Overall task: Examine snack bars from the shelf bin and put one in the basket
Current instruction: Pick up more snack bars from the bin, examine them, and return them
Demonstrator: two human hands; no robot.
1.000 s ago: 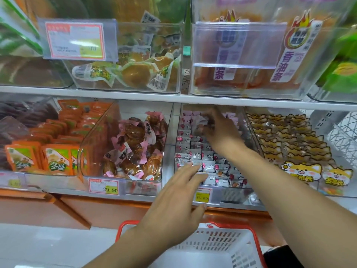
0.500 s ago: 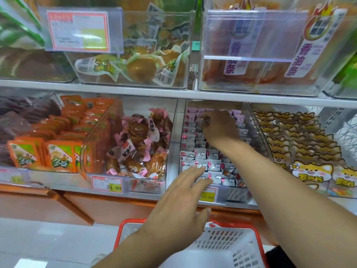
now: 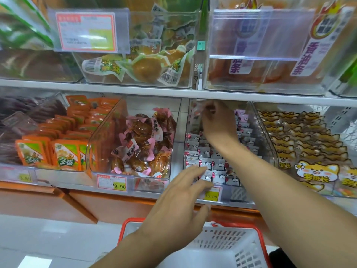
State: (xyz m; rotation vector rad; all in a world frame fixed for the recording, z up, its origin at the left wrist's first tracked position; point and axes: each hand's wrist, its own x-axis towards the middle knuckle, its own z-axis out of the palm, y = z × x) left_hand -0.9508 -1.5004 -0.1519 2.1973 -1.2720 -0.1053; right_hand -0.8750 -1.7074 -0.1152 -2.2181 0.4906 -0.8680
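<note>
Deep inside bin (image 3: pixel 257 120), right hand (image 3: pixel 218 122) pinches snack bar (image 3: pixel 197 111) (blurred).

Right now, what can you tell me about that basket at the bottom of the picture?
The shopping basket looks like plastic: white walls pierced with rows of small slots, and a red-orange rim running round the top. Only part of it shows; the rest is cut off by the frame's lower edge. It sits upright below the shelf front, its mouth open upward, and the visible inside holds nothing. The left hand hovers above it with fingers spread, not plainly touching it. What carries the basket cannot be seen.
</note>
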